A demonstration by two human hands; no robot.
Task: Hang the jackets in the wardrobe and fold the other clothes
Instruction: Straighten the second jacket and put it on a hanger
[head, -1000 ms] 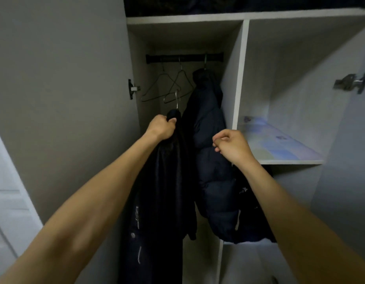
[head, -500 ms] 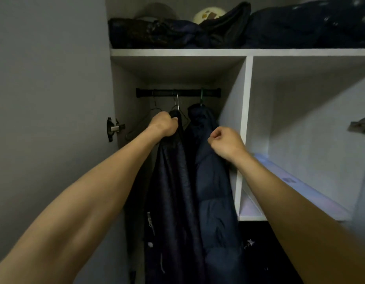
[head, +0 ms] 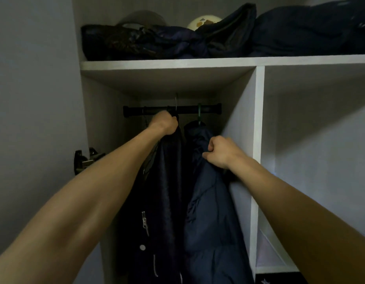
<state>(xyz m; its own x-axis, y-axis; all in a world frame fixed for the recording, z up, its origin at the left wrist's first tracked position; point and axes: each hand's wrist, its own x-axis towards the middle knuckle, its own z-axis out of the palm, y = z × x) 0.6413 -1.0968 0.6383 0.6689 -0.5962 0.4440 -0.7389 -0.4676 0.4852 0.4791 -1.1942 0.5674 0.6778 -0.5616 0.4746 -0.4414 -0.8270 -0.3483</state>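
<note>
A dark jacket with zips hangs from a metal hanger whose hook sits at the black rail in the white wardrobe. My left hand grips the jacket's collar and the hanger top just under the rail. To its right a navy puffer jacket hangs on a green hanger. My right hand pinches the puffer's shoulder fabric and holds it to the right.
Dark folded clothes and bags and a pale ball fill the top shelf. The open door with a metal hinge stands at the left. A shelved compartment lies to the right.
My left hand has lifted the zipped jacket and its hanger up to the rail. My right hand still holds the puffer aside. The view has tilted upward.
</note>
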